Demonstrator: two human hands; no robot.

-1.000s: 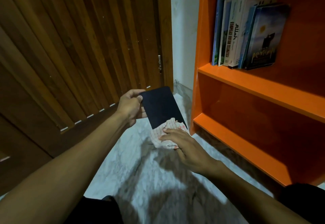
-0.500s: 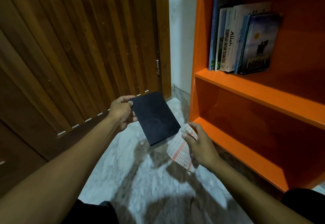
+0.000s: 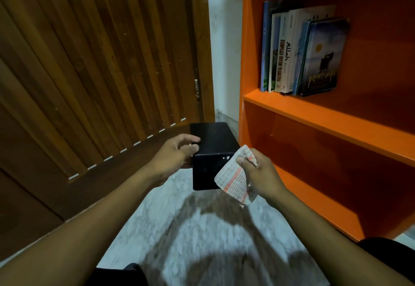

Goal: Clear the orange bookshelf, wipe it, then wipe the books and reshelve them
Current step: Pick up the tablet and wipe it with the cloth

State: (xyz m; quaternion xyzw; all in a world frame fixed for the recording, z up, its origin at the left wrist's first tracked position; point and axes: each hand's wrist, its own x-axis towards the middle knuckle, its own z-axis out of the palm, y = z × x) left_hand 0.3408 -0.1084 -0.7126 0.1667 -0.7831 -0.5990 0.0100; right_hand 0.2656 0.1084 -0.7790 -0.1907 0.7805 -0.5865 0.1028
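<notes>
My left hand (image 3: 174,153) holds a black book (image 3: 210,151) by its left edge above the floor, with the book tipped so its lower edge faces me. My right hand (image 3: 260,171) is closed on a white cloth with red stripes (image 3: 233,181), which hangs against the book's lower right corner. The orange bookshelf (image 3: 323,119) stands to the right. Several books (image 3: 301,54) stand upright at the left end of its upper shelf; the outermost leans a little. The lower compartment holds nothing that I can see.
A dark slatted wooden door (image 3: 94,72) fills the left side. A pale wall strip (image 3: 224,45) separates it from the shelf. The marbled light floor (image 3: 190,229) lies below my arms, and my dark-clad knees show at the bottom edge.
The black book has turned from lying flat and face-up to tipped with its edge toward me. My right hand with the cloth has risen to the book's lower right corner.
</notes>
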